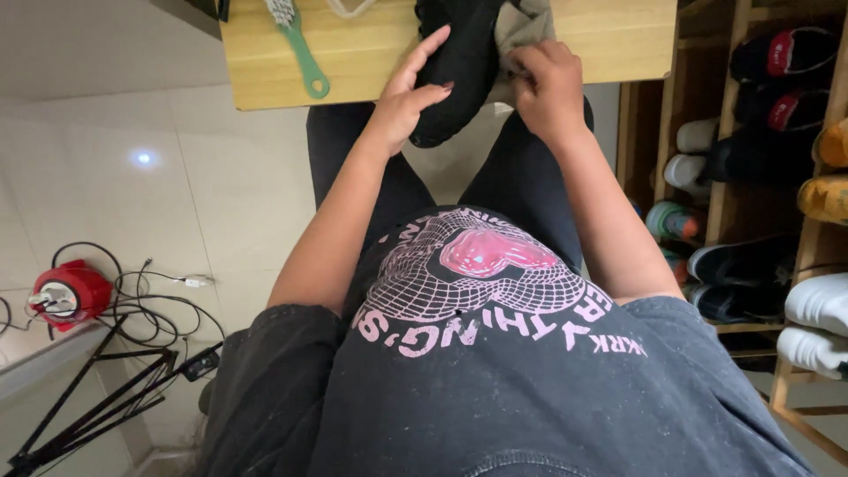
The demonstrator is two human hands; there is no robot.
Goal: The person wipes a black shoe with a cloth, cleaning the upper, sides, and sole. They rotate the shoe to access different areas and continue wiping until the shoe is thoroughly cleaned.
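A black shoe (459,62) lies at the near edge of a wooden table (371,53), hanging partly over it. My left hand (406,93) rests flat against the shoe's left side, fingers spread. My right hand (548,84) is closed on a grey-beige cloth (521,31) pressed against the shoe's right side. Most of the cloth is hidden behind the shoe and my fingers.
A green-handled brush (300,44) lies on the table to the left. A wooden shoe rack (720,177) with several pairs of shoes stands at the right. On the tiled floor at the left are a red cable reel (71,291), black cables and a black tripod (97,406).
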